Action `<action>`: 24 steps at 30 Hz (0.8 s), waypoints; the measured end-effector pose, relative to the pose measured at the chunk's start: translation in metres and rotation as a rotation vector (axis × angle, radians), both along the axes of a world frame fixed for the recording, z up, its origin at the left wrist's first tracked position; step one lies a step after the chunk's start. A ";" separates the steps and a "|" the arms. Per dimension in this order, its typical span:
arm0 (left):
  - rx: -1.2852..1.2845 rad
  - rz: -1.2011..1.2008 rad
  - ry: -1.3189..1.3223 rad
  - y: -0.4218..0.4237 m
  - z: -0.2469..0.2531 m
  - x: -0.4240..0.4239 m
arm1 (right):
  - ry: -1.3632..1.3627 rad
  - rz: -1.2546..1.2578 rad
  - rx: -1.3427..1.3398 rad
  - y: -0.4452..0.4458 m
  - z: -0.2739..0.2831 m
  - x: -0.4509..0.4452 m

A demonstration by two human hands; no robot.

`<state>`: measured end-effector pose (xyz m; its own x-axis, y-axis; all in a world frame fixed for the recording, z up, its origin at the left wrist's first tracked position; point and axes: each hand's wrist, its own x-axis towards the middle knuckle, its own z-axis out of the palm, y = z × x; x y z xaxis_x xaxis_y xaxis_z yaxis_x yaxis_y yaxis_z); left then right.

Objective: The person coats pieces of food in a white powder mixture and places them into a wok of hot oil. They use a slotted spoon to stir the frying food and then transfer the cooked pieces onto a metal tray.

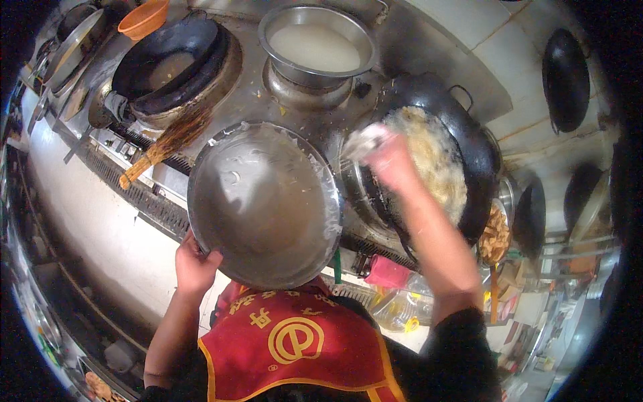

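Observation:
My left hand grips the rim of a large metal basin, thumb over the edge. The basin is tilted, with a thin wet film inside and pale residue along its rim. My right hand is raised over the near-left edge of a black wok. A whitish, blurred thing is at its fingers; whether it is batter, food or a cloth I cannot tell. Pale, foamy food bubbles in oil in that wok.
Behind the basin stands a steel bowl of cloudy liquid. A second wok, a bamboo wok brush, a ladle and an orange basket are at left. Fried pieces, a pink cloth and oil bottles lie at right.

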<state>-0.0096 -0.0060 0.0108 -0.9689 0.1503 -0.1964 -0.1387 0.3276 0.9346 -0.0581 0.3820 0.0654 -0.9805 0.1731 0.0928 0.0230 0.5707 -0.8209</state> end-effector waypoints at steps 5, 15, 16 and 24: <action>-0.112 -0.026 0.113 0.000 -0.007 -0.002 | -0.103 -0.132 0.584 0.154 -0.028 -0.037; -0.123 0.035 -0.077 0.007 -0.001 0.010 | -0.279 -0.154 0.758 0.285 -0.102 -0.077; -0.083 0.035 -0.062 0.009 0.001 0.010 | -0.266 -0.190 0.736 0.295 -0.096 -0.075; -0.019 0.108 -0.088 0.017 0.004 0.002 | -0.331 -0.267 1.103 0.457 -0.148 -0.033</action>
